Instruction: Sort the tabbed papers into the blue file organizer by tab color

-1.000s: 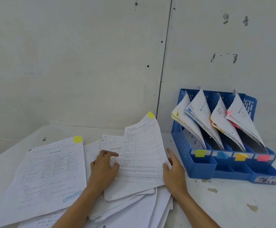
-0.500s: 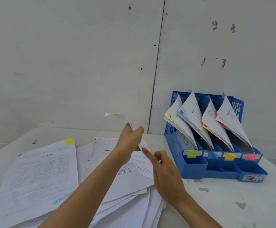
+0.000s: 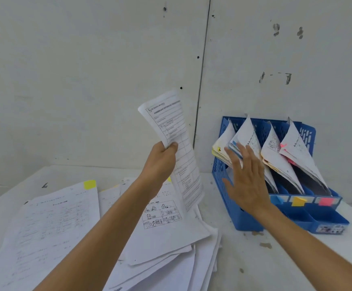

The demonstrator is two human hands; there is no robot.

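- Left hand point(image 3: 160, 160) is up off the table, fingers and thumb curled round one printed sheet point(image 3: 171, 122), which curls above the fist and hangs below it; its tab colour can't be made out.
- Right hand point(image 3: 247, 177) is flat, fingers straight and spread, fingertips against the filed papers point(image 3: 246, 133) at the left end of the blue file organizer point(image 3: 322, 219).
- That organizer stands directly behind the right hand; blue, yellow and pink labels show on its front beyond the wrist.
- Under the left forearm, the loose pile point(image 3: 166, 227) lies fanned on the white table point(image 3: 276, 259).
- Left of that arm lies a sheet with a yellow tab point(image 3: 89, 184).
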